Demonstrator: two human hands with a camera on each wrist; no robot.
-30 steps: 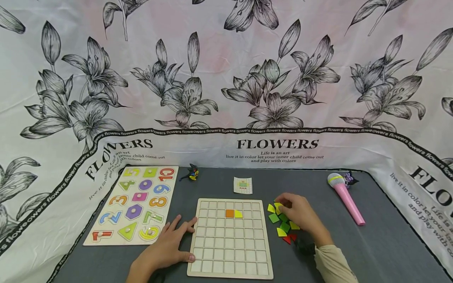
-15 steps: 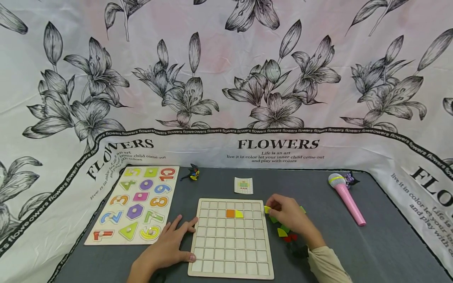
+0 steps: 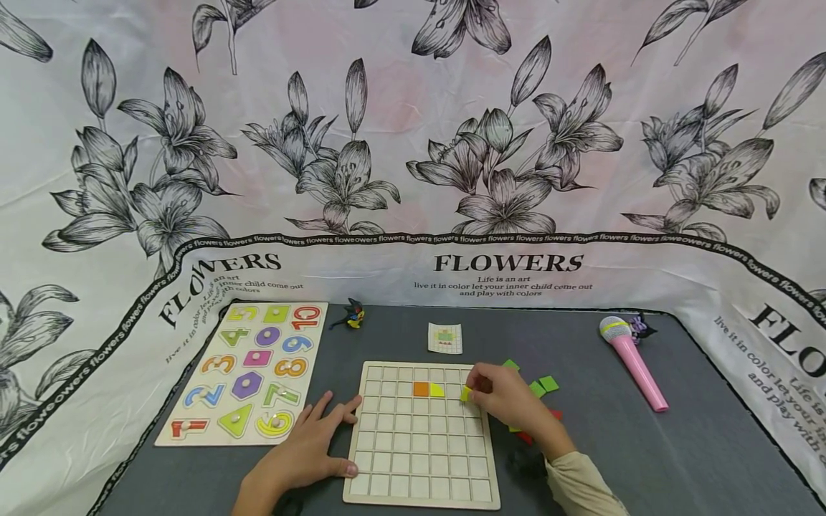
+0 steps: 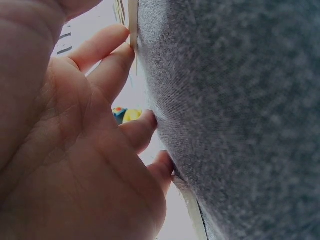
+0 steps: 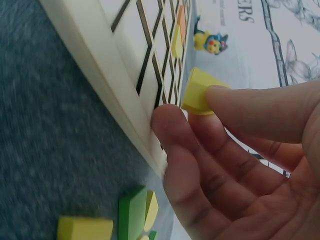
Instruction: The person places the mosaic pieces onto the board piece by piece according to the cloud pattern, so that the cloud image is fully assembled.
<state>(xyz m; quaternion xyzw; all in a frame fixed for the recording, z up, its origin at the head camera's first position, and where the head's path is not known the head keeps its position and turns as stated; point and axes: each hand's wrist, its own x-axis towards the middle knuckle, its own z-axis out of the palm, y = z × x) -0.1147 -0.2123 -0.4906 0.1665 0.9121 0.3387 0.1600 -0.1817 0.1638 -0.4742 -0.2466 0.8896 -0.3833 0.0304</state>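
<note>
The grid board (image 3: 419, 443) is touched at its left edge by the left hand (image 3: 305, 446); over its right side, a yellow piece (image 3: 465, 393) is pinched by the right hand (image 3: 506, 393); beyond the board, a card (image 3: 445, 339) is seen.

Over on the grey counter (image 3: 568, 351) sit a gridded board (image 3: 419, 442), a number-and-shape puzzle (image 3: 200, 413), a small card (image 3: 445, 338), a pink microphone (image 3: 640, 369), two little figures (image 3: 353, 315) and loose coloured blocks (image 3: 548, 384).

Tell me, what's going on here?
A person's right hand pinches a small yellow block over the right side of a pale wooden grid board. The left hand touches the board's left edge. An orange square and a yellow quarter-round piece sit side by side on the board; loose green, yellow and red pieces lie to its right.
</note>
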